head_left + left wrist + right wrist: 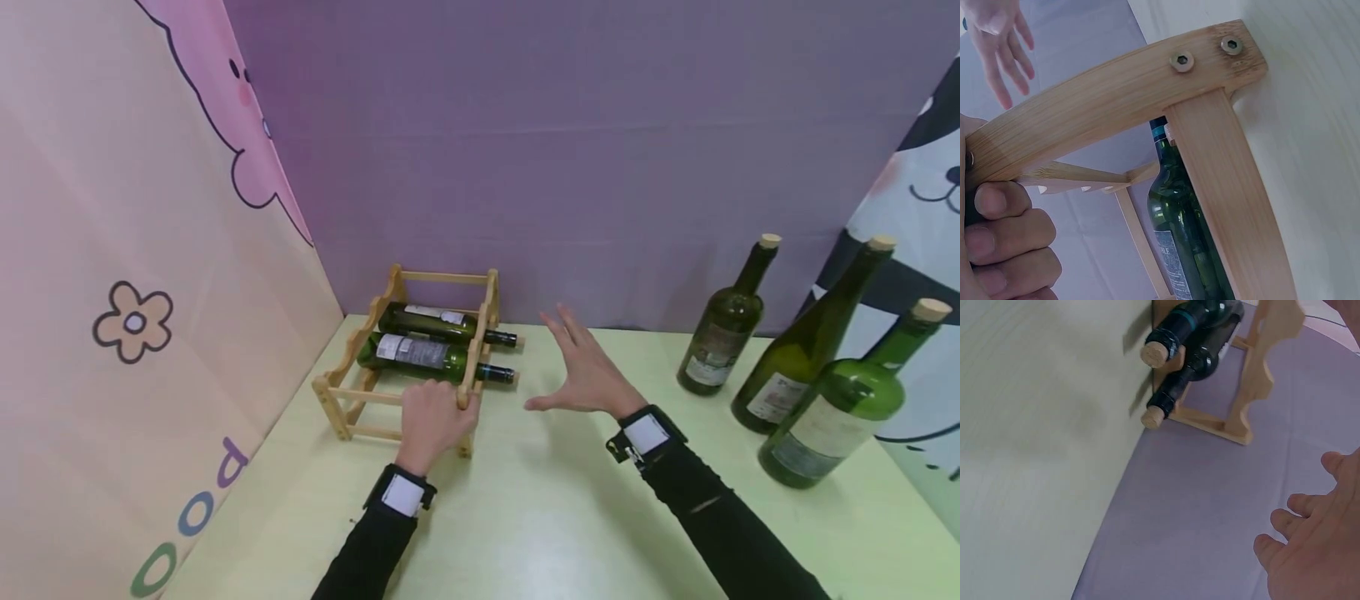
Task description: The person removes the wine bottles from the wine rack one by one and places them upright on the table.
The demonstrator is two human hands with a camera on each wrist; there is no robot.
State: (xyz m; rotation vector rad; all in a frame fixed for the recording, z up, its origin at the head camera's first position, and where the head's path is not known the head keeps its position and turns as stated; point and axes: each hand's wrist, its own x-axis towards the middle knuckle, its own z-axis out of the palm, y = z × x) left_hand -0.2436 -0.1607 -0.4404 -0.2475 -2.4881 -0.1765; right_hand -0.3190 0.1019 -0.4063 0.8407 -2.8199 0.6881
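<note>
A light wooden wine rack (365, 397) stands at the left of the table, with two green wine bottles lying in its lower level, corked necks pointing right. The nearer bottle (420, 354) has a blue band at its neck; the farther bottle (435, 323) lies behind it. My left hand (435, 421) grips the rack's front bar near the right corner; in the left wrist view, its fingers (1013, 240) curl under the wood. My right hand (588, 371) hovers over the table right of the bottle necks, fingers spread and holding nothing.
Three corked bottles stand at the right of the table: a dark bottle (722, 329) at the back, a slender green bottle (806, 358) in the middle and a wide green bottle (847, 417) in front. A purple backdrop (585, 167) rises behind the table (525, 533).
</note>
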